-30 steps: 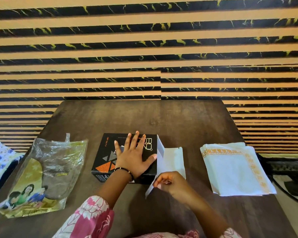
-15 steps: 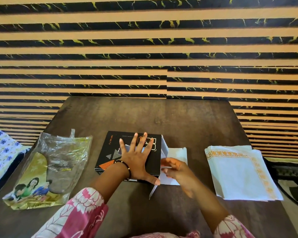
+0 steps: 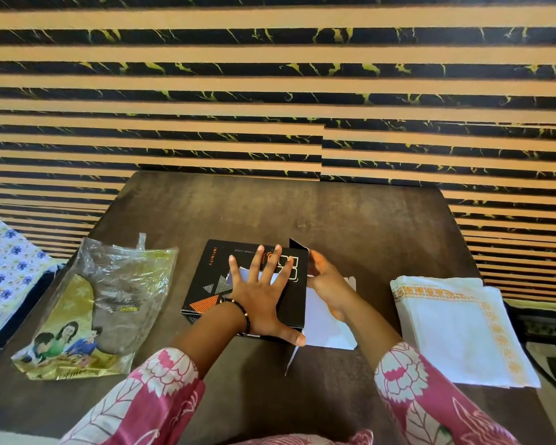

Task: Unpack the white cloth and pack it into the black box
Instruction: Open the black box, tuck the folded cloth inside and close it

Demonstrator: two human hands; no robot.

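The black box [image 3: 212,284] with orange triangles and white lettering lies flat at the middle of the brown table [image 3: 334,220]. My left hand [image 3: 264,297] presses flat on its lid, fingers spread. My right hand [image 3: 326,281] is at the box's open right end, fingers on the small far flap that stands up; the white inner flap [image 3: 328,329] lies open on the table under my wrist. The folded white cloth [image 3: 463,332] with an orange patterned border rests on the table to the right, apart from both hands.
An empty clear and gold plastic wrapper [image 3: 90,309] with a printed family picture lies at the table's left. A blue-flowered fabric [image 3: 4,271] sits off the left edge. Dark cables [image 3: 552,332] lie beyond the right edge. A striped wall stands behind.
My right hand moved from the near side flap up along the box's right end to the far flap. The left hand stayed pressed on the lid. The view shifted a little.
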